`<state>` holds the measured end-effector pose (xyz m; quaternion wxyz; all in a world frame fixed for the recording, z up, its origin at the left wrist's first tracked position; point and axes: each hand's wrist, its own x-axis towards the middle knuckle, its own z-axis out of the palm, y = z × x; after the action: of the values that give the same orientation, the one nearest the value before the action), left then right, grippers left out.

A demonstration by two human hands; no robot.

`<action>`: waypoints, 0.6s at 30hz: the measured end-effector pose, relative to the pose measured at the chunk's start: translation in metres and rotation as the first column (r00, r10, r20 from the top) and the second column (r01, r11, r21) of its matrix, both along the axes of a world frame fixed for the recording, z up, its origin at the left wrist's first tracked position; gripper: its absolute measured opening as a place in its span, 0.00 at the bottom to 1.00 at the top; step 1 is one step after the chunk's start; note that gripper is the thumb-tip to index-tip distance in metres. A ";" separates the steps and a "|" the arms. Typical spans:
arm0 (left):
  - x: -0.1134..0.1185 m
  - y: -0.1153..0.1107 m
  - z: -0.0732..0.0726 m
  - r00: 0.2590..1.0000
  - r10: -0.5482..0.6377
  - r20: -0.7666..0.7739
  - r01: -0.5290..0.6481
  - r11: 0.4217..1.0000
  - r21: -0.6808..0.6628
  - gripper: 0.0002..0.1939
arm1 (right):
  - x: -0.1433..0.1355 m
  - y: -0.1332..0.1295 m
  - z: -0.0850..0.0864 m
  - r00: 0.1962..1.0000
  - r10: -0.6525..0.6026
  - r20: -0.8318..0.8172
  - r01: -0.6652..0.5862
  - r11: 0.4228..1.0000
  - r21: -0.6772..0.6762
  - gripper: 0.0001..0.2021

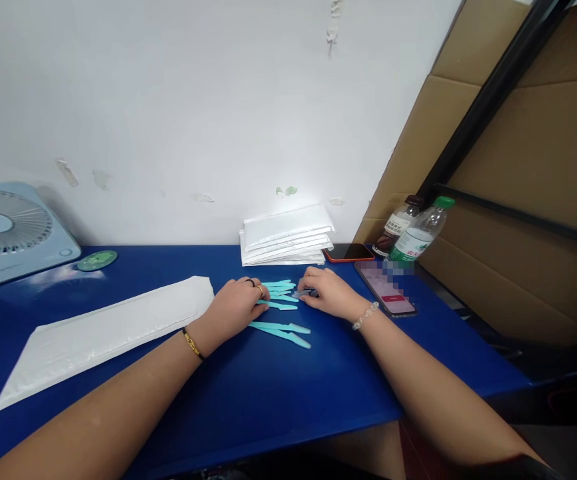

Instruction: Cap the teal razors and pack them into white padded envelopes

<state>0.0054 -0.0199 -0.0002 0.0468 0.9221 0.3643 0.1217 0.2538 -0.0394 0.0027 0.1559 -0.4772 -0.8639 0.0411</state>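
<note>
Several teal eyebrow razors lie fanned out on the blue table, their blade ends pointing right. My left hand is closed over the handle ends of the upper ones, fingers curled and thumb below. Two more teal razors rest just beneath that hand, handles partly hidden by it. On the other side of the fan, my right hand is closed in a pinch on a small greyish, translucent piece. Its far end is hidden by the fingers, and its kind is not clear.
A long white padded envelope lies at the left. White padded mailers are stacked by the wall. Right of them are a dark-screened phone, a lit phone and two bottles. A fan and green disc sit far left.
</note>
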 end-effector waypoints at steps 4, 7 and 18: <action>0.000 0.000 -0.001 0.998 -0.026 -0.053 0.030 0.996 0.083 0.10 | -0.006 -0.001 0.002 0.992 -0.016 0.125 0.005 0.996 0.085 0.05; 0.002 -0.002 0.000 0.996 0.000 -0.094 0.015 0.987 0.159 0.15 | -0.006 -0.001 0.003 0.983 0.010 0.181 -0.032 0.992 0.120 0.05; 0.001 -0.004 0.009 0.978 0.126 0.167 -0.097 0.981 -0.169 0.14 | 0.006 0.003 0.001 0.969 0.004 -0.247 0.009 0.999 0.053 0.11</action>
<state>0.0065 -0.0243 0.0090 0.1458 0.8790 0.4184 0.1761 0.2596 -0.0365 0.0040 0.2748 -0.4652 -0.8379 0.0769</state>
